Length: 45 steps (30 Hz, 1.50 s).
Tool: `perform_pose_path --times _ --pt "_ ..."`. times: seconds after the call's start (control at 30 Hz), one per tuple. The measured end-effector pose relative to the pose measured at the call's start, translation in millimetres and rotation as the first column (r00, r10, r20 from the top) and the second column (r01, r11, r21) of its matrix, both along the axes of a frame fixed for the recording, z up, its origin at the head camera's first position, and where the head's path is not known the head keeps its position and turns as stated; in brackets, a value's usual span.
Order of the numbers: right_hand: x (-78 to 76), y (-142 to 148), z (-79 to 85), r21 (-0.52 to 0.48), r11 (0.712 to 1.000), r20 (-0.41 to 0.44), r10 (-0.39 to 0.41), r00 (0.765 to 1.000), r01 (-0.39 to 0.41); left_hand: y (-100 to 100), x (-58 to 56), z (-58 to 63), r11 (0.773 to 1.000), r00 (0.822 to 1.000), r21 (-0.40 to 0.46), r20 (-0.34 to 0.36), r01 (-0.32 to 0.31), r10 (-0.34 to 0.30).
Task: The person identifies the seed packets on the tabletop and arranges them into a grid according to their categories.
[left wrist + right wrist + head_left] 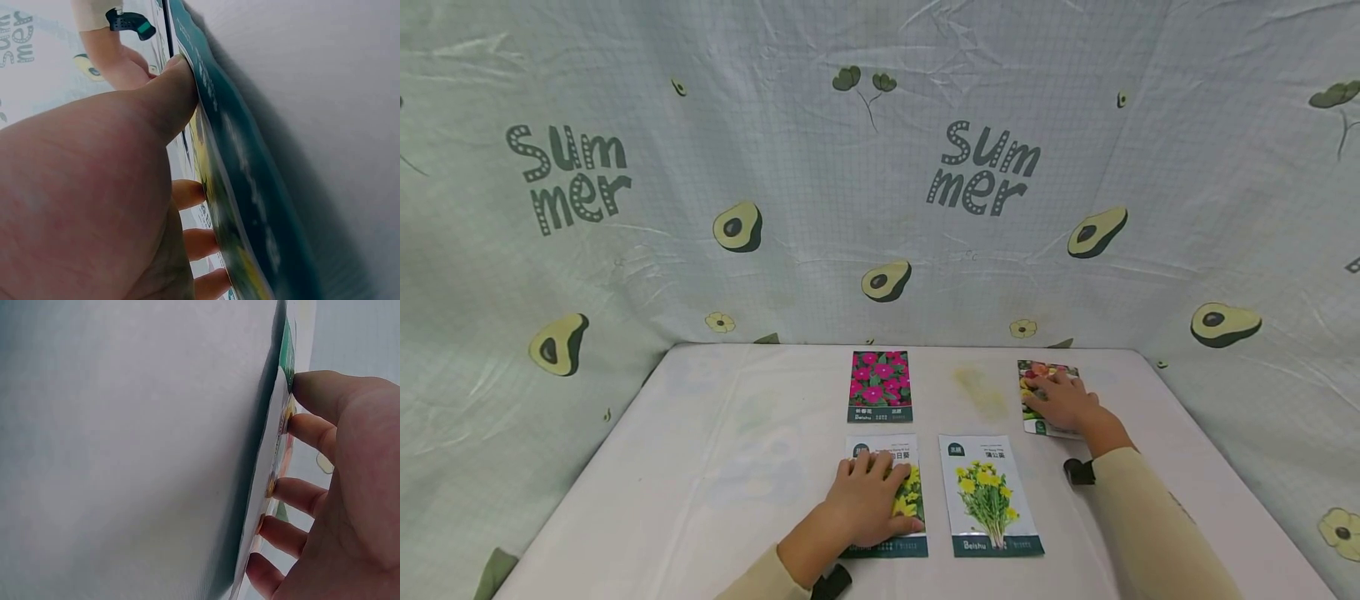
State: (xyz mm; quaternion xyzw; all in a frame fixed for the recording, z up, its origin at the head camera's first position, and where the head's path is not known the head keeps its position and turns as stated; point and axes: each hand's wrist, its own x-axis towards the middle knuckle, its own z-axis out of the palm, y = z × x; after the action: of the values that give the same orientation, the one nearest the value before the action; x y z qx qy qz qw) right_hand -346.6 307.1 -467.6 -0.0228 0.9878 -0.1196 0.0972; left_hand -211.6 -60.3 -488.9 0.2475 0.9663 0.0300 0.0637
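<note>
My left hand (pixel 867 500) lies with fingers spread over a seed packet with yellow flowers (pixel 912 498). Its thumb and fingertips touch the packet's face, and the left wrist view shows the dark green bottom edge (pixel 250 169) lifting a little in a wave. At the right, my right hand (pixel 1063 402) rests on a packet with red and orange blooms (pixel 1036 372), covering much of it. In the right wrist view the fingertips (pixel 275 527) press along that packet's printed face.
Right of my left hand lies a white packet with a yellow dandelion bunch (pixel 988 492). Behind it, toward the far edge, is a packet with magenta flowers (pixel 880 379). All lie on a pale table (pixel 737 467) before a printed avocado curtain (pixel 820 167).
</note>
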Motion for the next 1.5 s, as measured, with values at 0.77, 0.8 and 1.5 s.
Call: perform_pose_path --times 0.77,0.8,1.5 --pt "-3.1 -7.1 -2.1 -0.006 0.999 -0.005 0.034 0.999 -0.034 0.9 2.4 7.5 1.000 1.000 -0.016 0.022 -0.003 0.003" --pt "-3.7 -7.4 -2.7 -0.005 0.999 -0.005 0.035 0.999 -0.035 1.0 2.4 7.4 1.000 1.000 -0.016 0.019 -0.006 0.006" --pt "-10.7 -17.7 -7.0 -0.002 0.998 -0.015 0.063 0.998 -0.063 0.4 1.5 6.3 1.000 0.999 -0.011 0.032 0.003 -0.002"
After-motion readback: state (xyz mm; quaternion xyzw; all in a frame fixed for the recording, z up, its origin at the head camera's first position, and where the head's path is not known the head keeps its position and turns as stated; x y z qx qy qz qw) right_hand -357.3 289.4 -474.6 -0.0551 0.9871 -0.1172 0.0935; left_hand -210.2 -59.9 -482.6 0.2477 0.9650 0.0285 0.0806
